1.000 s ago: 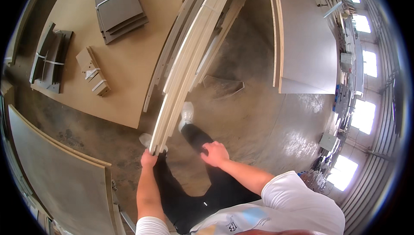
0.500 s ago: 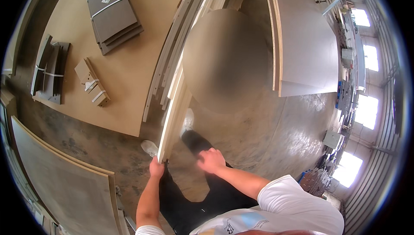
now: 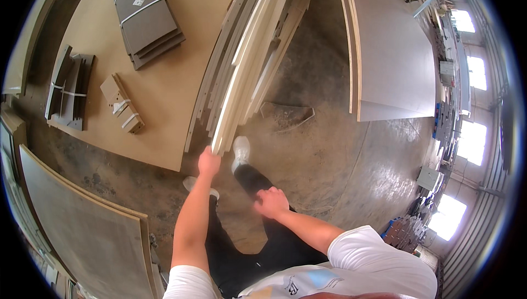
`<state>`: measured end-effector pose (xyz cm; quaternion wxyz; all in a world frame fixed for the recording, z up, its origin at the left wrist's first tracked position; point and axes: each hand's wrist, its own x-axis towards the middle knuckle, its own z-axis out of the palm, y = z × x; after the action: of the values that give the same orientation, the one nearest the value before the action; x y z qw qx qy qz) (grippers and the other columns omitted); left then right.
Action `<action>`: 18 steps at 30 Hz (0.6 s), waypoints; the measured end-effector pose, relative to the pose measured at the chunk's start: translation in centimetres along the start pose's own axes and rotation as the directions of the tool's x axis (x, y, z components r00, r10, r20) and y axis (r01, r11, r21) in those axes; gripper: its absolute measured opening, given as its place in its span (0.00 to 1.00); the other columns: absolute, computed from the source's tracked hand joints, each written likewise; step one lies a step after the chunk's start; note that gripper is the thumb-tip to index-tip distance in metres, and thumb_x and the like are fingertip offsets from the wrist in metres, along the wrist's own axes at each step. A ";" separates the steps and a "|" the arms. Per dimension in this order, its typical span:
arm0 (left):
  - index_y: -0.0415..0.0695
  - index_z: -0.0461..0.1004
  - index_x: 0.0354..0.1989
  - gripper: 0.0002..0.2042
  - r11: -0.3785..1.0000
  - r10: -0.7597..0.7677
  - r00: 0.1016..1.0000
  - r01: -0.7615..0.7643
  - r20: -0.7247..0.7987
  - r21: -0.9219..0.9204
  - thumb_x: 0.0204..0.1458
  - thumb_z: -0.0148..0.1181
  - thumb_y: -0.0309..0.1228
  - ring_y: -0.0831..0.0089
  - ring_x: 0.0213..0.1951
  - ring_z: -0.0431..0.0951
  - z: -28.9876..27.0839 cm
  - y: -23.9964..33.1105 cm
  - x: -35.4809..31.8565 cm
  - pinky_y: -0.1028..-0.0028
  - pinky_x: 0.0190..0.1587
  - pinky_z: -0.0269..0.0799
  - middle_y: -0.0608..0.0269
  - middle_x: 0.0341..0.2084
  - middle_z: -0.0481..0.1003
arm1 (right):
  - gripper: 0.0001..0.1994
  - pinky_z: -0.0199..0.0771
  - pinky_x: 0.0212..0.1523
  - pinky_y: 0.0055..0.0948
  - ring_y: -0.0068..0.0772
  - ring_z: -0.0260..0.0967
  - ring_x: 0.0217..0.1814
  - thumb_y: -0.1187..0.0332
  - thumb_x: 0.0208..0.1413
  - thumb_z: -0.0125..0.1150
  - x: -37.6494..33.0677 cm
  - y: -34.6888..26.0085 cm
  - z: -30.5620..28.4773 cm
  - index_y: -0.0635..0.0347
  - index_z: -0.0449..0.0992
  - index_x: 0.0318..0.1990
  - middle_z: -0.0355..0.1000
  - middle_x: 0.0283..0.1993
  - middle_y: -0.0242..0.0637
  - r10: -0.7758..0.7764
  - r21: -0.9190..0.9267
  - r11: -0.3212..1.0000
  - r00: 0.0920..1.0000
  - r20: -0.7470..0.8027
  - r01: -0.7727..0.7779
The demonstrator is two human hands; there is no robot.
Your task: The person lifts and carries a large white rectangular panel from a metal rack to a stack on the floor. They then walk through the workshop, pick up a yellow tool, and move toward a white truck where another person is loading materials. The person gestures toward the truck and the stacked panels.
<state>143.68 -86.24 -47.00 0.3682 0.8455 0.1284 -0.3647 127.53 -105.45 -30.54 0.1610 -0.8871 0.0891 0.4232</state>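
Note:
Long cream-coloured strips (image 3: 240, 79) run in a bundle away from me, their near ends just ahead of my shoes. My left hand (image 3: 209, 162) is closed around the near end of the leftmost strip, with the arm stretched forward. Above my right thigh, my right hand (image 3: 272, 202) hovers or rests with loosely bent fingers, and nothing shows in it. Whether it touches the trouser leg I cannot tell. Grey strips (image 3: 211, 88) lie along the left of the cream ones.
At left, a brown board (image 3: 164, 96) carries strapped grey panels (image 3: 145, 19), dark strapped pieces (image 3: 71, 90) and a small strapped bundle (image 3: 122, 104). Stacked boards stand at lower left (image 3: 82, 227) and right (image 3: 395, 63). A thin angular piece (image 3: 288, 115) lies on the floor.
My left hand has moved forward, away from me, with the strip's near end. A large blurred round shape over the floor is gone. My right hand stays almost in place.

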 end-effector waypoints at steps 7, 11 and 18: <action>0.41 0.74 0.43 0.15 0.998 0.043 0.999 -0.044 0.018 0.044 0.47 0.57 0.31 0.44 0.46 0.78 -0.6 2.2 2.8 0.54 0.48 0.73 0.43 0.39 0.79 | 0.16 0.67 0.55 0.38 0.36 0.68 0.54 0.53 0.52 0.57 -0.5 0.4 1.0 0.51 0.77 0.44 0.78 0.43 0.30 0.064 0.021 0.998 0.998 0.018 -0.064; 0.43 0.69 0.55 0.24 0.990 0.128 0.991 -0.125 -0.035 0.073 0.47 0.58 0.33 0.48 0.54 0.73 -1.1 0.3 0.5 0.56 0.55 0.71 0.46 0.51 0.74 | 0.17 0.70 0.51 0.42 0.43 0.70 0.49 0.52 0.54 0.58 -0.7 0.1 1.6 0.52 0.77 0.44 0.76 0.41 0.39 0.014 0.009 1.000 0.999 -0.052 -0.013; 0.45 0.64 0.62 0.30 0.977 0.036 0.999 -0.029 -0.032 0.210 0.49 0.61 0.38 0.51 0.59 0.68 -3.2 -9.4 -12.1 0.56 0.59 0.67 0.51 0.58 0.69 | 0.18 0.72 0.53 0.49 0.51 0.71 0.52 0.53 0.51 0.59 -0.9 -1.3 3.0 0.49 0.79 0.46 0.75 0.44 0.49 0.084 0.052 0.995 0.994 -0.070 -0.080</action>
<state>132.36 -76.75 -41.89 0.2807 0.8879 0.0820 -0.3552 125.23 -103.15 -31.33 0.1618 -0.8932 0.1416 0.3950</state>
